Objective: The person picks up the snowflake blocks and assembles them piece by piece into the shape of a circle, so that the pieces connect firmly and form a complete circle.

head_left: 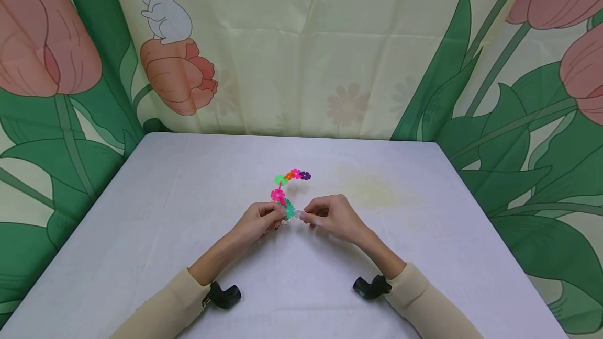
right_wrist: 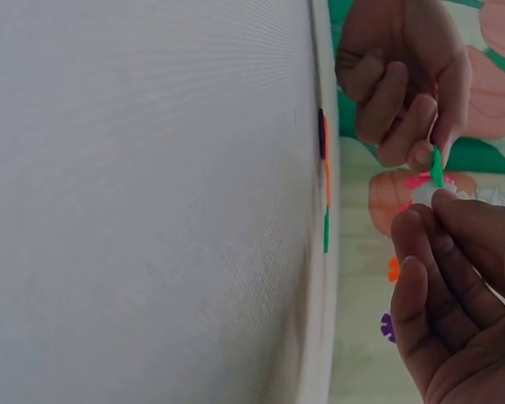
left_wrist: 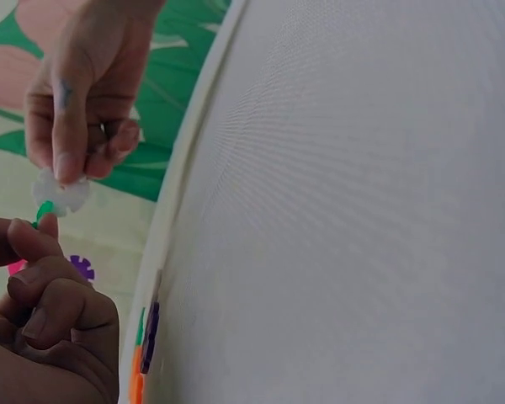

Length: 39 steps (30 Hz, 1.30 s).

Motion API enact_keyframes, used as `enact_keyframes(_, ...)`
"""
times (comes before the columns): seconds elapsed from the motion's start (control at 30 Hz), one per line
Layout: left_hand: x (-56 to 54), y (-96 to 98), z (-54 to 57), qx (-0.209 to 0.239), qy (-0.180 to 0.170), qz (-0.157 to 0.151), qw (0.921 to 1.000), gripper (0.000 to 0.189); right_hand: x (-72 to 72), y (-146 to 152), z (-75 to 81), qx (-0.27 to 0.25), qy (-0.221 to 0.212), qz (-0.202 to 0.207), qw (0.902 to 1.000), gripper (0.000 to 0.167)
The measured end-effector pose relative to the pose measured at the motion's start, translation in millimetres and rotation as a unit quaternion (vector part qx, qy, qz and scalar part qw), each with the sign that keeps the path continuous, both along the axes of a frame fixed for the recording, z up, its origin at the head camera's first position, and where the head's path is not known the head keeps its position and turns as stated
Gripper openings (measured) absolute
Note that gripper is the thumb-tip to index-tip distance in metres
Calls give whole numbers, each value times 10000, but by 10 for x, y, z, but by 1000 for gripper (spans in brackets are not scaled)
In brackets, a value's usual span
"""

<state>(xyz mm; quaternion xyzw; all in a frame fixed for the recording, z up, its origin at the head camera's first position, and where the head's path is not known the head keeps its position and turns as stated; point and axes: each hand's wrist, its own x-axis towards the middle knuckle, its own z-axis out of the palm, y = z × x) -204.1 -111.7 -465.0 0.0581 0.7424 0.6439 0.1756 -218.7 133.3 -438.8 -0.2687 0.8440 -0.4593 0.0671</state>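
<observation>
A curved chain of notched plastic flower discs stands out from my hands in the head view. It runs from a purple disc (head_left: pixel 305 176) through pink, orange and light green discs to a pink disc (head_left: pixel 277 194) and a green disc (head_left: pixel 289 210). My left hand (head_left: pixel 260 221) pinches the chain at the green disc between thumb and finger. Between thumb and fingertips, my right hand (head_left: pixel 336 217) holds a clear white disc (left_wrist: pixel 61 193). Its edge meets the green disc; how far the slots are engaged cannot be told.
Purple and orange discs (left_wrist: pixel 136 374) appear edge-on near the tabletop in the left wrist view. A white cloth covers the table (head_left: pixel 141 234), and a printed curtain (head_left: pixel 301 67) hangs behind. Black wrist cameras (head_left: pixel 225 295) sit below both cuffs.
</observation>
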Motion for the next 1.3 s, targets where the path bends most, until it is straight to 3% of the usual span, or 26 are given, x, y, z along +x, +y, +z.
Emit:
enact_keyframes(0.57,10,-4,-7,181,-16,-128,9998,33,46,-41,2,-53,401,-12,9992,5)
enact_keyframes(1.3,19,-11,-21,363,-8,-169,9992,35,64,-115,-57,-195,629,23,9978,7)
